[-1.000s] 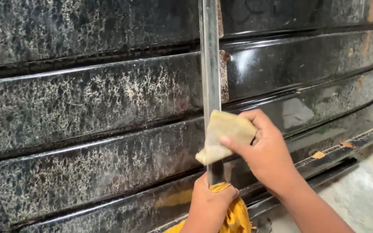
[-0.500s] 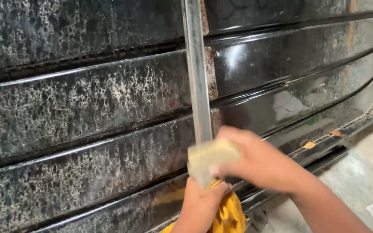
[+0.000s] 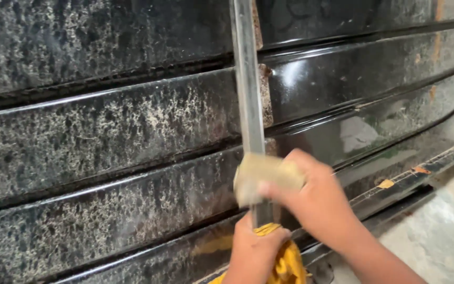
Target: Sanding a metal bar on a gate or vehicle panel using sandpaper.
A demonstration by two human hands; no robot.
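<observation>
Right hand (image 3: 324, 202), fingers clamped on tan pad (image 3: 262, 176), pressed against upright metal bar (image 3: 248, 94). Left hand (image 3: 253, 252) just below, fingers closed round bar and yellow cloth (image 3: 289, 263). Open bar above; black slats (image 3: 106, 131) either side.

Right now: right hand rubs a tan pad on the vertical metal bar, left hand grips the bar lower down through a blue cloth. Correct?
One thing is off: the cloth is yellow, not blue. The head view shows the left hand gripping the vertical metal bar lower down with that yellow cloth, while the right hand presses the tan pad against the bar above it.
</observation>
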